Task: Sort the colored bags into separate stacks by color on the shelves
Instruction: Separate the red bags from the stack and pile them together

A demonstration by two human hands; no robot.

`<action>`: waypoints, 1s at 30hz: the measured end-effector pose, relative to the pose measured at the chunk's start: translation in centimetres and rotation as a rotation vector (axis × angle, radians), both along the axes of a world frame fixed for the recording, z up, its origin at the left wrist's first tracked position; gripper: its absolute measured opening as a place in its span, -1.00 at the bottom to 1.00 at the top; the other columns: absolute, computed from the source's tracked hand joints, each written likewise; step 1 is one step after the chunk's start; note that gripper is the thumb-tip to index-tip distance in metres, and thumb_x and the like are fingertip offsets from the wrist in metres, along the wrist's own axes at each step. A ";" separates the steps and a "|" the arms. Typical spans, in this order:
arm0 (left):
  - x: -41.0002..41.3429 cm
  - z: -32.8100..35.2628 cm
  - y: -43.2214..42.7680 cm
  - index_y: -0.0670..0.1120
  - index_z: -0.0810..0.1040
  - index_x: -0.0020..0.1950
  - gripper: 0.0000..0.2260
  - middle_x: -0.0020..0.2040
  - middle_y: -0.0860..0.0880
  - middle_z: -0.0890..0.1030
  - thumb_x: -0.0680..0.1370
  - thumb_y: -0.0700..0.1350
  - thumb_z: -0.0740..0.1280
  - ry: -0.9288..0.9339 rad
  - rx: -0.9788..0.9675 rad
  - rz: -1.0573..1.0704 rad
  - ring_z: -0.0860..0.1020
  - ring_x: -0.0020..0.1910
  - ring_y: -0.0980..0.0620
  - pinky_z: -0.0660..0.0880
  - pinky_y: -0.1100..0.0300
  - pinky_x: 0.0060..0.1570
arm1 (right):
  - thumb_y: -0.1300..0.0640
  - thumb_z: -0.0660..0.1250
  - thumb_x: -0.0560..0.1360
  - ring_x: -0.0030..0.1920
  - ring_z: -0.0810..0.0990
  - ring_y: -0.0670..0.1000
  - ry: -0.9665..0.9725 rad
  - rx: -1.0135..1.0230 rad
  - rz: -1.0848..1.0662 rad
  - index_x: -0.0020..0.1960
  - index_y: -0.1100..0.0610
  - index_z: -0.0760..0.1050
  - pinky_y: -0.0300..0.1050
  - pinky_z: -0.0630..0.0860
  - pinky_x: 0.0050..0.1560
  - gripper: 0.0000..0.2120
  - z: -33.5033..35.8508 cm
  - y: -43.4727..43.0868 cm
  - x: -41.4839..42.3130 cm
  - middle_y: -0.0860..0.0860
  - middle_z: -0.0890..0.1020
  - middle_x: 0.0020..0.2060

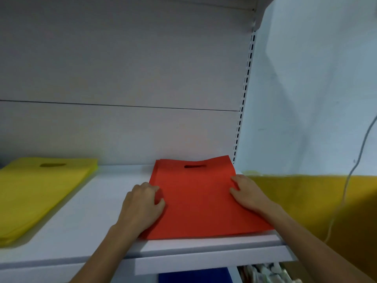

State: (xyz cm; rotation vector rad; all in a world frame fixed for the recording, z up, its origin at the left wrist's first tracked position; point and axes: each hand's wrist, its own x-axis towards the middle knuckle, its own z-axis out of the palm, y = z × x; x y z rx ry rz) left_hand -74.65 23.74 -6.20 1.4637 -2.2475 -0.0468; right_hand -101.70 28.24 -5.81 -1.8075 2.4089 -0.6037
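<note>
Red stack point(195, 201) lies flat on the shelf point(98, 211), its long axis running front to back with the handle slot at the far end. Left hand point(142, 203) grips the red stack's left edge, fingers point(151, 187) curled. Right hand point(247, 194) presses its right edge, fingers straight and together. Both hands flank it equally, so squaring it up probably comes next. Yellow stack point(40, 193) lies well left of the red stack.
</note>
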 end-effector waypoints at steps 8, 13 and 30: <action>0.1 -0.2 -0.2 -0.13 0.49 0.20 -0.70 0.16 -0.07 0.50 0.53 -0.05 0.21 0.086 0.016 0.057 0.45 0.15 -0.03 0.41 0.16 0.07 | 0.07 0.16 0.54 0.37 0.32 0.05 0.004 0.043 0.025 0.42 0.09 0.26 0.07 0.28 0.35 -0.54 0.1 -0.5 -0.2 0.01 0.34 0.39; 1.9 0.6 -0.2 -0.04 0.43 0.30 -0.66 0.28 -0.02 0.43 0.55 0.00 0.20 0.211 -0.028 0.081 0.41 0.24 0.00 0.37 0.14 0.13 | 0.11 0.19 0.54 0.25 0.44 0.13 -0.031 -0.069 -0.038 0.25 0.21 0.45 -0.04 0.35 0.26 -0.68 0.9 -0.2 0.6 0.14 0.50 0.19; 32.4 5.5 1.5 -0.05 0.60 0.12 -0.61 -0.05 0.07 0.55 0.37 0.02 0.21 0.274 -0.249 0.094 0.52 -0.15 0.13 0.50 0.10 -0.11 | 0.20 0.26 0.50 0.07 0.55 0.02 -0.224 -0.451 0.453 0.30 0.16 0.43 -0.14 0.39 0.12 -0.63 8.0 -7.3 33.7 0.06 0.54 0.18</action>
